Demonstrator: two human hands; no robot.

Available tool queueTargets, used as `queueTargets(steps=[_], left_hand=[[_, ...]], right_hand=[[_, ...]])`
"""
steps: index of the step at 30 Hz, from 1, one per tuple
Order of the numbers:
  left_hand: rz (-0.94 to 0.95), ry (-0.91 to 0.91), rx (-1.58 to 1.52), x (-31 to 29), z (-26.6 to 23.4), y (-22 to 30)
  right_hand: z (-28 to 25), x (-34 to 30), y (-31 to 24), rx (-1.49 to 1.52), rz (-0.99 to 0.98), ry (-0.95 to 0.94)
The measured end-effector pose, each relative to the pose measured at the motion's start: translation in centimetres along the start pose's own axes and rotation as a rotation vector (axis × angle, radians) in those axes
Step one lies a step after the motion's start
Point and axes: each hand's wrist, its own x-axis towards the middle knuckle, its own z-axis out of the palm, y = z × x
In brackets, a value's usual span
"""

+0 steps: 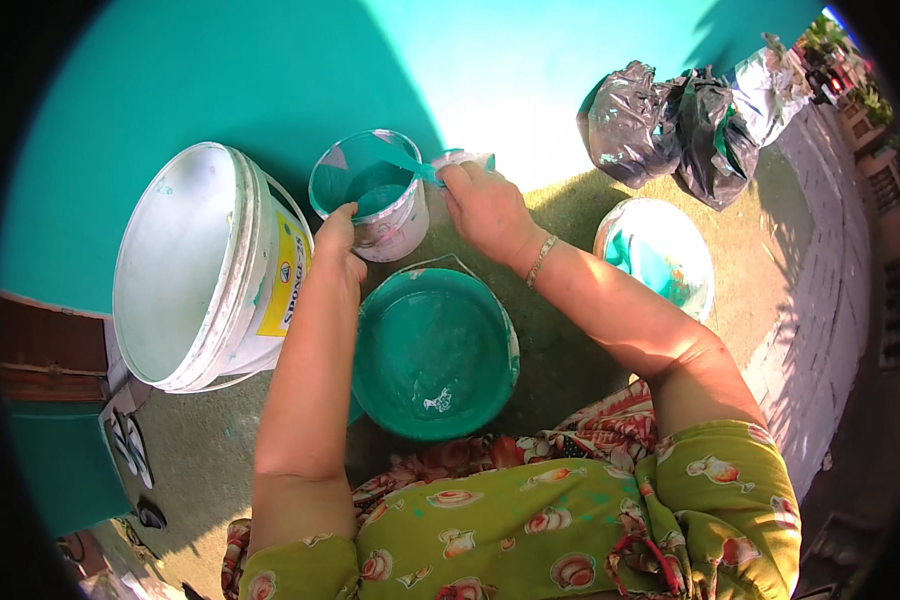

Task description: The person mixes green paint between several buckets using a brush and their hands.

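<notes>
My left hand (338, 240) grips the near left side of a small clear paint tub (394, 234), its thumb up at the rim and its other fingers mostly hidden. Teal paint lies in the bottom of this tub. Over the tub's right rim, my right hand (490, 210) pinches a flat teal tool (400, 155), its broad end pointing left above the opening. Paint covers it, so I cannot tell whether it is a brush or a scraper. Directly below both hands stands a wider bucket (511, 345) coated inside with teal paint, its wire handle raised at the far side.
A large white bucket (185, 260) leans at the left by the teal wall (220, 70). To the right, a white lid or tub (660, 255) carries teal smears. Black plastic bags (630, 125) sit at the far right. Sandals (135, 445) lie at the lower left.
</notes>
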Motion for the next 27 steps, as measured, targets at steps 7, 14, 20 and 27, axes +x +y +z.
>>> queueTargets(steps=[7, 14, 20, 27], left_hand=[[0.122, -0.018, 0.059, -6.4, 2.7, 1.6], [0.563, 0.006, 0.479, -12.1, 0.0, 1.7], [0.717, -0.227, 0.785, -17.4, -0.2, 2.0], [0.605, -0.334, 1.001, -23.1, -6.3, 0.4]], right_hand=[[-4.0, 0.4, -0.4, 0.111, -0.011, 0.061], [-12.1, -2.9, -3.4, 0.221, -0.111, -0.412], [-4.3, -7.9, -4.0, 0.08, -0.106, -0.643], [-1.4, -9.7, -3.8, -0.042, -0.266, -0.58]])
